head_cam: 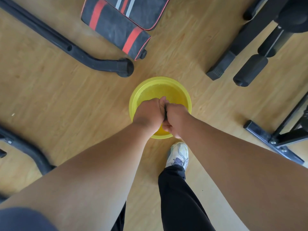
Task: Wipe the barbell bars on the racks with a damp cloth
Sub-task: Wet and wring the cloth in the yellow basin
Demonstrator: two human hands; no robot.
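Observation:
A yellow basin [168,84] with water stands on the wooden floor right below me. Over it, my left hand [148,113] and my right hand [175,119] are pressed together, fingers curled. Between them only a thin dark strip of the cloth [165,112] shows; both hands grip it. Most of the cloth is hidden inside the fists. No barbell bar is in view.
A black padded bench [116,29] with red stripes lies ahead. A black frame leg [70,49] runs across the floor at left. More black gym equipment with foam rollers [250,70] stands at right, and a metal foot [273,140] lower right. My shoe [178,155] is just behind the basin.

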